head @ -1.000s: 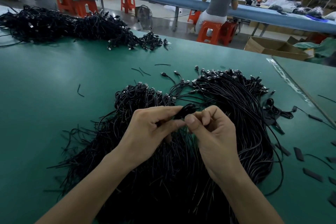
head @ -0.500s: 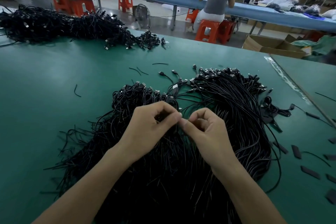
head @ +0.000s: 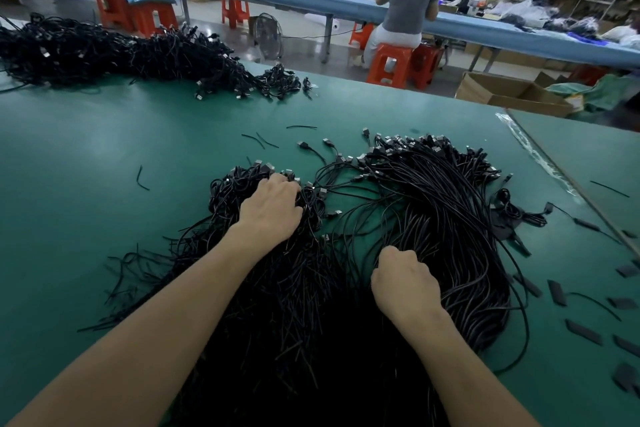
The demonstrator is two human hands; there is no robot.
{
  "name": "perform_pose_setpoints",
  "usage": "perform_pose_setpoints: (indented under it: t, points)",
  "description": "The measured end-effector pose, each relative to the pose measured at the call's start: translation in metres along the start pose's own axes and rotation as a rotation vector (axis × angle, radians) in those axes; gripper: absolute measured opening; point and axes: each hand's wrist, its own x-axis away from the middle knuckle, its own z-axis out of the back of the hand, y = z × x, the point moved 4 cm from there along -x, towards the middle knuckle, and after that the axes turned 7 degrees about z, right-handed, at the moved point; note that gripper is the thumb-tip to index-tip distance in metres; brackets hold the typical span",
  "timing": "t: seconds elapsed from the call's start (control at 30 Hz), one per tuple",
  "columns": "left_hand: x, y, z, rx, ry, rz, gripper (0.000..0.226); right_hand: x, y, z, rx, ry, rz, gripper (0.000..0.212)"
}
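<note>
A big heap of black USB cables (head: 433,204) lies on the green table (head: 104,156) right in front of me. My left hand (head: 272,208) reaches into the left part of the heap, fingers curled down among the plug ends. My right hand (head: 403,282) sits lower, at the heap's middle, fingers curled round a few cable strands. The fingertips of both hands are hidden in the cables.
A second long pile of black cables (head: 114,52) runs along the table's far left. Short black ties (head: 557,291) and loose offcuts lie at the right. Beyond the table edge are a cardboard box (head: 512,95), orange stools (head: 389,66) and a seated person (head: 408,0).
Both hands were together, pinching one coiled cable above the heap. They have parted: the left went forward into the plug ends, the right dropped back onto the strands.
</note>
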Motion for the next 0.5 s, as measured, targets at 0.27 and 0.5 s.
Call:
perform_pose_setpoints:
  t: [0.27,0.5]
  points:
    - [0.007,-0.011,0.004,-0.140,0.158,0.001,0.031,-0.011,0.001,0.004,-0.061,-0.023,-0.046,0.017]
    - [0.022,-0.002,0.013,0.098,0.204,-0.184,0.028,-0.028,0.014,0.005,-0.645,-0.021,-0.190,0.018]
